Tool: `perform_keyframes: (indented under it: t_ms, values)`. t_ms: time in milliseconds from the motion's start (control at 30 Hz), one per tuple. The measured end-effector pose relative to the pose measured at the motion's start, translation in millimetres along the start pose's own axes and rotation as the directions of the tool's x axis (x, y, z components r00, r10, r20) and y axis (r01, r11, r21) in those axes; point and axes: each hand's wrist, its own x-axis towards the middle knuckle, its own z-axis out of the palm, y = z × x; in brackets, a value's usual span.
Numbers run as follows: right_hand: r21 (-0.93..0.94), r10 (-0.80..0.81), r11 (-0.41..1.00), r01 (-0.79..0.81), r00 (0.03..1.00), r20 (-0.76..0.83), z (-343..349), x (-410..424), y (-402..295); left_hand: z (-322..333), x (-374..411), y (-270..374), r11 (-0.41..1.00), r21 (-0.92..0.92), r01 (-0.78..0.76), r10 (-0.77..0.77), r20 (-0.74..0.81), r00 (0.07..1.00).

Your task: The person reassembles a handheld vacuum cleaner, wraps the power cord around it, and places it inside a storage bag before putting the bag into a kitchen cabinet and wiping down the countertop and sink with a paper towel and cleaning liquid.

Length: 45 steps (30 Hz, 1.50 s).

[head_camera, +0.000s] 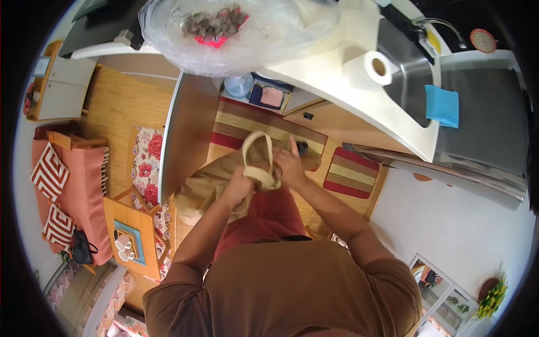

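Observation:
A brown cloth garment or apron (206, 183) with a cream strap (257, 137) looped at its top hangs in front of my red trousers. My left hand (240, 185) is closed on the cloth by the strap's lower left end. My right hand (288, 166) is at the strap's right side, with the index finger raised and the other fingers bent against the strap and cloth. Whether those fingers grip it is hard to tell. Part of the brown cloth spreads beyond my right hand, blurred, with a small dark thing on it.
Ahead, a white counter (324, 84) holds a clear plastic bag (269, 42) with grey debris, a paper towel roll (370, 69) and a sink (406, 71). A blue cloth (442, 105) lies at the sink's right edge. A partition (189, 126) stands at left; striped mats (351, 172) lie on the floor.

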Motion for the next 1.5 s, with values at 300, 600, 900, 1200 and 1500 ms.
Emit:
perform_keyframes:
  t_ms: [300,600,900,1200,1500]
  values:
    - [0.097,-0.298,0.941,0.325,0.928,-0.222,80.3,92.4,87.0,-45.7,105.2,-18.3,0.827,0.269,-0.493,0.545,-0.175,0.82]
    - [-0.112,-0.386,0.909,0.402,0.709,-0.59,93.0,143.5,121.8,-116.6,89.9,-126.3,0.657,0.03,-0.754,0.742,0.151,0.653]
    - [-0.528,-0.647,0.758,0.383,0.34,-0.682,54.6,130.1,100.6,-171.3,240.3,-169.5,0.803,-0.169,-0.571,0.594,0.162,0.788]
    - [-0.748,-0.715,0.657,0.099,0.397,-0.576,28.6,179.4,114.0,-124.9,412.8,-46.1,0.531,-0.522,-0.667,0.813,0.092,0.575]
    - [-0.737,-0.616,0.671,-0.085,0.489,-0.618,41.9,278.8,133.3,-111.6,502.1,15.3,0.558,-0.579,-0.594,0.799,0.181,0.574]
